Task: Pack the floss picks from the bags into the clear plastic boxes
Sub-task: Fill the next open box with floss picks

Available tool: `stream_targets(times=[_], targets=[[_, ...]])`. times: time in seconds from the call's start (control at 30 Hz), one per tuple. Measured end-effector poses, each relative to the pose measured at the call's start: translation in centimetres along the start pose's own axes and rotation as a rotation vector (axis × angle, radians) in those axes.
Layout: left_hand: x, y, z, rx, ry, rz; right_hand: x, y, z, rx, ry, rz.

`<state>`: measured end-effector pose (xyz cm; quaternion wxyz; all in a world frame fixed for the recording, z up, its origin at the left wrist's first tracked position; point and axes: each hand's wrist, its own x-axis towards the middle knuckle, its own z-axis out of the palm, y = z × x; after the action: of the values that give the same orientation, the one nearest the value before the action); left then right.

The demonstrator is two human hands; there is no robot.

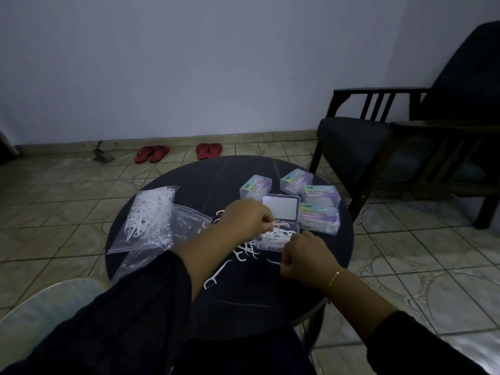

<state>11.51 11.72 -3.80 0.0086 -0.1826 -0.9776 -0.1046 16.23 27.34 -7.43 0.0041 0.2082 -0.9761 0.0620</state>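
Note:
An open clear plastic box lies in the middle of the round dark table, its lid tipped back and white floss picks inside. My left hand hovers over the box's left rim, fingers pinched on a floss pick. My right hand is closed at the box's near right corner, with a pick tip showing at its fingers. Loose floss picks lie on the table in front of the box. A clear bag with many picks lies at the left.
Several closed, filled boxes with colourful labels stand behind and right of the open one. A dark armchair is at the right. Two pairs of red sandals lie by the wall. A pale seat edge shows at the lower left.

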Motion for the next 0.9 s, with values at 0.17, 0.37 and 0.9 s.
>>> stream_targets(times=[0.17,0.37,0.9], targets=[[1.1,1.1,1.4,0.02,-0.029,0.005,0.1,0.8,-0.2,0.016,0.064,-0.017],[0.7,-0.9,0.9,-0.039,-0.014,0.006,1.7,1.4,-1.7,0.004,0.083,0.017],[-3.8,-6.4,-0.7,0.257,-0.315,-0.136,3.4,-3.2,-0.6,-0.025,0.179,0.014]])
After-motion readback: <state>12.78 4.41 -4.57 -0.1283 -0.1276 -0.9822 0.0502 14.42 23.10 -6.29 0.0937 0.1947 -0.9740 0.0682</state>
